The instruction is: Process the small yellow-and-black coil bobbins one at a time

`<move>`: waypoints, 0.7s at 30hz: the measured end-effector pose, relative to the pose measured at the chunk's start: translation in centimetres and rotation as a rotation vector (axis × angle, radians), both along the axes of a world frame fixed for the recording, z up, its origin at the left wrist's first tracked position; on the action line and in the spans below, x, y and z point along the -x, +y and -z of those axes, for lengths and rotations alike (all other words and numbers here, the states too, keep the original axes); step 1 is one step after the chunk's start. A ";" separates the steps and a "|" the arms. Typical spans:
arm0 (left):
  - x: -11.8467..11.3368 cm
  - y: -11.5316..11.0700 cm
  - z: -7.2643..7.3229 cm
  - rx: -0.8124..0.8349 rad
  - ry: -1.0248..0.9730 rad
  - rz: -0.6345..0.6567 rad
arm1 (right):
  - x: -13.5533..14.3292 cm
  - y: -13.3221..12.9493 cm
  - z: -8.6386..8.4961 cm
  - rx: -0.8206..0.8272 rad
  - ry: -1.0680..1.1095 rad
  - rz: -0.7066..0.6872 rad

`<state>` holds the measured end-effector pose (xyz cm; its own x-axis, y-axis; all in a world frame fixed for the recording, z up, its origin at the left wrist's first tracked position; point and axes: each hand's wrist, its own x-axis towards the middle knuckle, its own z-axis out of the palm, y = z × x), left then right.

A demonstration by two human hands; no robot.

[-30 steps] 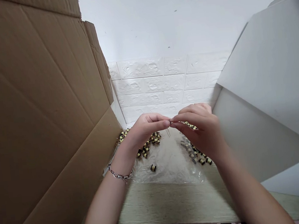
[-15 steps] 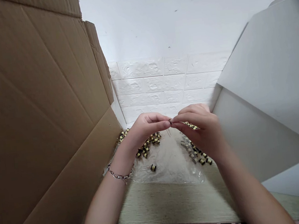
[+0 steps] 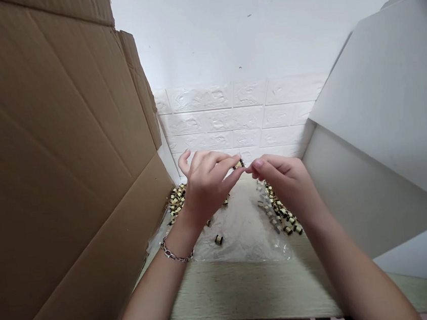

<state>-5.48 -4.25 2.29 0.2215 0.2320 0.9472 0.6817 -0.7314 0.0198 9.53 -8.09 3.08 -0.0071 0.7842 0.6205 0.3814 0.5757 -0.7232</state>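
Between the thumb and forefinger of my left hand (image 3: 211, 178) is a small transformer coil (image 3: 239, 164), wrapped in yellow tape with black ends and thin pins. The other left fingers are raised, and a bracelet circles that wrist. My right hand (image 3: 281, 173) is closed in a pinch just beside the coil's right end, its fingertips touching or nearly touching it. Whatever lies in that pinch, perhaps a fine wire, is too small to make out. A single similar coil (image 3: 219, 240) lies on the clear plastic sheet (image 3: 241, 248) below my hands.
Piles of similar coils lie to the left (image 3: 175, 202) and right (image 3: 282, 211) on the wooden table (image 3: 250, 288). A tall cardboard panel (image 3: 65, 170) stands on the left, white panels (image 3: 384, 111) on the right. A white brick-patterned wall (image 3: 212, 112) closes the back.
My left hand has turned, palm now more downward, bringing the coil's yellow body into view. My right hand has curled its fingers and shifted slightly. The hanging copper wires no longer show below the fingers.
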 end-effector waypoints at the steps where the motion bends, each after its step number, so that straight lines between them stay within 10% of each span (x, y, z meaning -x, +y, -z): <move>1: 0.0 0.0 0.2 -0.062 0.020 -0.044 | 0.0 0.2 0.1 0.066 0.049 -0.038; 21: -0.1 0.3 0.7 -0.380 0.166 -0.240 | 0.7 0.5 0.0 0.356 0.107 -0.233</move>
